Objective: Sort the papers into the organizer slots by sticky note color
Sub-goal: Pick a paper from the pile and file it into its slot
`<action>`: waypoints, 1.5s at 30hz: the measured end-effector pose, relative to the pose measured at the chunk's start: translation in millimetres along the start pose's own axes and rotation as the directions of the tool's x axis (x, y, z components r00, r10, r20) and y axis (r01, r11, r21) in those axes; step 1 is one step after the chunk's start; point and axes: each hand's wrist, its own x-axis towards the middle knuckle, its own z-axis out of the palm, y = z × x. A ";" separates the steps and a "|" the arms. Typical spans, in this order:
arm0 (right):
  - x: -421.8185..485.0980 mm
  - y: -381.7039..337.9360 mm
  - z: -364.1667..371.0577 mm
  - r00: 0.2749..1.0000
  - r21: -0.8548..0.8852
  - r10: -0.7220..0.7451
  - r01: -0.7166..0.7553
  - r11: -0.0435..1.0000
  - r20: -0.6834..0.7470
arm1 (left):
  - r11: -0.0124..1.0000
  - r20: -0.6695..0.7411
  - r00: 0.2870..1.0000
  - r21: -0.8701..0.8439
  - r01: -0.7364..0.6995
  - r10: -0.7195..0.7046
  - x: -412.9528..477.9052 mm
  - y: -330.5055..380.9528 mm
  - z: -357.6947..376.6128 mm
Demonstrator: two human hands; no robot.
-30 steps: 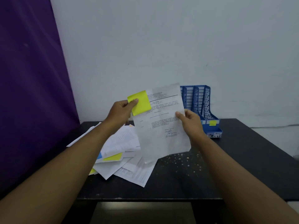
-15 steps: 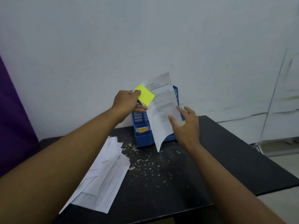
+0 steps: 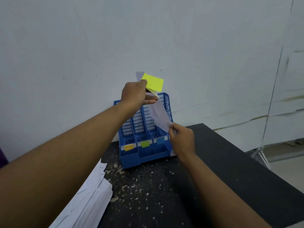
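Head view | left hand point(image 3: 134, 94) pinched top of white paper sheet point(image 3: 158, 116) beside its yellow sticky note point(image 3: 153, 83) | right hand point(image 3: 181, 139) pinched the sheet's lower edge | sheet curved above right side of blue plastic slotted organizer point(image 3: 144, 153)

Curved paper point(image 3: 160, 116) and left hand point(image 3: 134, 94) hang over the organizer point(image 3: 130, 155), crowding its slot mouths

No legible text anywhere.

Soft, cool, even light; shadows stay faint. The wall point(image 3: 82, 46) bows toward the wide-angle edges and smears at right; the paper point(image 3: 160, 116) looks slightly blurred.
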 end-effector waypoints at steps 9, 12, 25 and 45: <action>52.2 24.3 22.9 0.989 0.053 -0.083 0.090 0.995 -0.121 | 0.968 0.013 0.973 0.096 -0.232 0.232 42.1 2.9 16.7; 62.4 36.0 40.8 0.994 0.035 -0.053 0.057 0.998 -0.101 | 0.972 0.004 0.978 0.110 -0.209 0.210 54.7 -12.5 16.7; 52.9 68.7 93.8 0.980 -0.293 0.107 -0.054 0.954 0.167 | 0.963 0.071 0.997 0.268 -0.037 0.018 75.0 -96.0 9.0; -11.9 -31.8 62.7 0.979 -0.368 0.119 -0.051 0.928 0.163 | 0.796 -0.084 0.990 0.604 -0.038 0.111 -46.9 -127.1 -127.4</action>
